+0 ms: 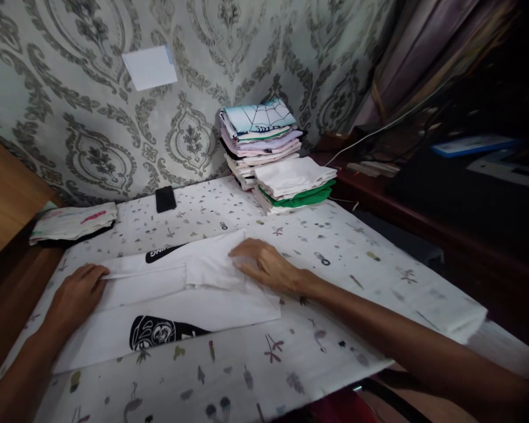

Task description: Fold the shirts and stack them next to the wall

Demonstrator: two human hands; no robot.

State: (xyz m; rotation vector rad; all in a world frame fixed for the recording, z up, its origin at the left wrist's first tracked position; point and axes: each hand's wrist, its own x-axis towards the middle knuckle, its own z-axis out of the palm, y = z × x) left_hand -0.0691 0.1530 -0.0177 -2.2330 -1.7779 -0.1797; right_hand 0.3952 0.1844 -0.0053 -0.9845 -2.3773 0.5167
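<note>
A white T-shirt (167,299) with black printed patches lies partly folded across the table, one side turned over its middle. At the left end of the fold, my left hand (81,291) is closed on the cloth edge, fingers bent and fingertips on the fabric. My right hand (267,264) is at the other end, by the folded sleeve, with its fingers curled down on the cloth and slightly blurred. Its fingertips are partly hidden.
The table (335,346) wears a patterned white cover. Stacks of folded clothes (260,144) and white and green folded shirts (295,182) stand at the back. A black phone (165,200) lies near the wall. Folded cloth (74,223) sits at the left corner.
</note>
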